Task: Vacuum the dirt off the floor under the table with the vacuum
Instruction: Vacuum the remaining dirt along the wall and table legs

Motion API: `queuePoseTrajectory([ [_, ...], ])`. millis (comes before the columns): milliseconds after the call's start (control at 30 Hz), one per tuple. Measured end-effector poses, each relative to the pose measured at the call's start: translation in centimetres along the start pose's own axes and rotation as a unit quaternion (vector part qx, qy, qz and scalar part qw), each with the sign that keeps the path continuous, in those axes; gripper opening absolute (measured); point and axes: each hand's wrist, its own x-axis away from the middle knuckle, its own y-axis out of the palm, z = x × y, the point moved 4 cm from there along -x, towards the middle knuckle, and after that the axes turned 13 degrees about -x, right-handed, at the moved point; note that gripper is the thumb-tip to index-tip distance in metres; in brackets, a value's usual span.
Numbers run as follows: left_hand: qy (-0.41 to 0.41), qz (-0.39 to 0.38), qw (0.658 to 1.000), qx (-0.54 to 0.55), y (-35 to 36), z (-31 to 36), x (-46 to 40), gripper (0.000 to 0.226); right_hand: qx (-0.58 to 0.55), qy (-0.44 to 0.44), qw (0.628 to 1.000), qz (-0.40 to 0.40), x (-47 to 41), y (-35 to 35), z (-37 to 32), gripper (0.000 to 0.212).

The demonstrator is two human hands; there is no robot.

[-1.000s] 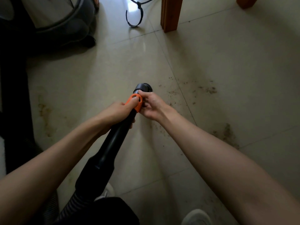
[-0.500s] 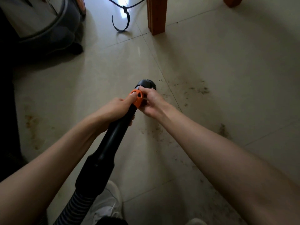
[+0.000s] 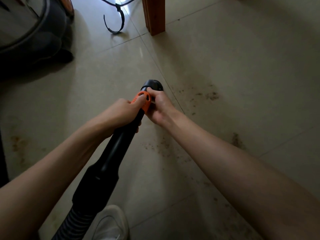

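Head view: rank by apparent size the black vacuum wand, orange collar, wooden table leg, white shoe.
1. Black vacuum wand, though nearness to the camera inflates it.
2. White shoe and wooden table leg: both cropped, look alike, unranked.
3. Orange collar, smallest.

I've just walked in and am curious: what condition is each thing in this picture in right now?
Left hand: grips the black vacuum tube.
Right hand: holds the tube's front end by the orange collar.
Nozzle: points down at the floor.
Dirt: still scattered on the tiles.
Vacuum body: stands on the floor.
Cord strap: lies loose, open.
Table leg: upright.
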Motion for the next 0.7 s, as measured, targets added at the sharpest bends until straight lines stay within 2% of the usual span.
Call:
queuePoseTrajectory([
  [67, 0.012, -0.004, 1.0, -0.012, 0.7, 0.6, 0.4, 0.056, -0.008, -0.007, 1.0, 0.007, 0.1, -1.1, -0.4, 0.015],
  [200, 0.035, -0.024, 0.999, -0.032, 2.2, 1.3, 1.0, 0.054, -0.046, -0.017, 0.999, 0.012, 0.5, -3.3, -0.6, 0.02],
  [367, 0.017, 0.005, 0.999, -0.042, 1.5, 2.3, 0.7, 0.057, -0.048, -0.041, 0.998, 0.019, 0.4, -2.0, -1.1, 0.022],
  [700, 0.064, 0.005, 0.988, -0.142, 2.8, 4.4, 0.8, 0.053, -0.082, -0.052, 0.995, -0.009, 1.0, -4.2, -2.0, 0.029],
])
